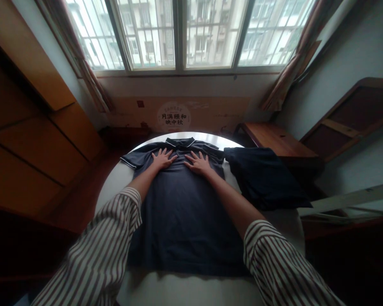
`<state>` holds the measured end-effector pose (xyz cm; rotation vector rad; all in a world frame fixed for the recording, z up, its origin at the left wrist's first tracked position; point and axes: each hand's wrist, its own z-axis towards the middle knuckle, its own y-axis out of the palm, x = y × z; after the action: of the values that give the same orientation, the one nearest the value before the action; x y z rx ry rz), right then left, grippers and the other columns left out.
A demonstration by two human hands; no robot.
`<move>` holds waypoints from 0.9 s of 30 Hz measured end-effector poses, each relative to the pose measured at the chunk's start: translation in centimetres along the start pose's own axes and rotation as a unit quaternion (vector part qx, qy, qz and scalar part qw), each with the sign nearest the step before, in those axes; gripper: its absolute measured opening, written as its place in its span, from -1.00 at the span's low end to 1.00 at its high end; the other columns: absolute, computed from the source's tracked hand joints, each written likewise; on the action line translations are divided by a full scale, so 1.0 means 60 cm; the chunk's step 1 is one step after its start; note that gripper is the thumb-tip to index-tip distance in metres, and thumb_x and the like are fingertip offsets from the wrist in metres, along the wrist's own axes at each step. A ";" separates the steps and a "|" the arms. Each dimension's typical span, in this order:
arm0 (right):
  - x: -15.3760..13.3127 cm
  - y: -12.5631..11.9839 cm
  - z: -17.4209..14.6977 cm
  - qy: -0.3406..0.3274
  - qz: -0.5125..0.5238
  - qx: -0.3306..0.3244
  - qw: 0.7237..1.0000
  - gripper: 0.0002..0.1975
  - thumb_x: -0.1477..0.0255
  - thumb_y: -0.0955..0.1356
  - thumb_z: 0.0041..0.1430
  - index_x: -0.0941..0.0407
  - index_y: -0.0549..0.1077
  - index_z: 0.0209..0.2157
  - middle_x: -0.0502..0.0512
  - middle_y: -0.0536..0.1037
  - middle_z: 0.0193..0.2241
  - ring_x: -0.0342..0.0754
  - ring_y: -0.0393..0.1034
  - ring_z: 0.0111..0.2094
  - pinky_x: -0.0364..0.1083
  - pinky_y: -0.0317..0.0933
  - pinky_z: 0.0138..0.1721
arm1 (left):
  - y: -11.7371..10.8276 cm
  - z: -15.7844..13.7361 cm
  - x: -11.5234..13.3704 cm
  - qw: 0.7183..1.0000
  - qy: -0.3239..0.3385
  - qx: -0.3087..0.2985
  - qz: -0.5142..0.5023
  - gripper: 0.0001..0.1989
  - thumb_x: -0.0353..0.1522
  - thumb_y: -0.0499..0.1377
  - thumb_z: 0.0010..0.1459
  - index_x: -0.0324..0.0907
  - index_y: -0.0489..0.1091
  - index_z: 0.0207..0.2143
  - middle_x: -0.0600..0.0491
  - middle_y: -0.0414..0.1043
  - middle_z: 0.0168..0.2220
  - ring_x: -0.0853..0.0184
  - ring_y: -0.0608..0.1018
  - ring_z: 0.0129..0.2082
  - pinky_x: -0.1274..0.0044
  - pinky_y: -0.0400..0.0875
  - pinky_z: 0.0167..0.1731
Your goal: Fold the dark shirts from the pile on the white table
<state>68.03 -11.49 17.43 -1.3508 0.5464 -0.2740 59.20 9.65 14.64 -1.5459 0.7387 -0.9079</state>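
Note:
A dark navy polo shirt [185, 221] lies spread out face up, its collar at the far end and its hem toward me. White piping edges the collar and the left sleeve. My left hand [162, 160] rests flat on the upper chest, left of the button placket, fingers spread. On the other side of the placket, my right hand [198, 163] also presses flat with its fingers apart. Neither hand grips the cloth. My right forearm covers part of the shirt's right side.
The shirt lies on a round white table [110, 193]. Folded dark cloth [268, 178] sits at its right edge, slightly overhanging. Behind stand a wooden bench or low table [279, 138] and a barred window [178, 34]. Wooden cabinets [35, 148] line the left.

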 end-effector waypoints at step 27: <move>-0.061 -0.008 -0.529 -0.243 -0.007 0.023 0.970 -0.79 0.35 0.34 0.27 0.14 0.45 -0.11 0.22 0.53 -0.19 0.15 0.40 -0.15 0.13 0.31 -0.08 | -0.038 -0.511 -0.070 0.981 -0.040 0.187 -0.035 -0.64 -0.20 0.04 0.26 -0.08 0.35 0.05 -0.13 0.43 -0.07 0.07 0.49 -0.06 0.29 0.38 0.00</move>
<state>48.44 -36.65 14.89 -1.3171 0.1184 0.0384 30.57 -1.79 18.12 -1.2719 0.4275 -0.9684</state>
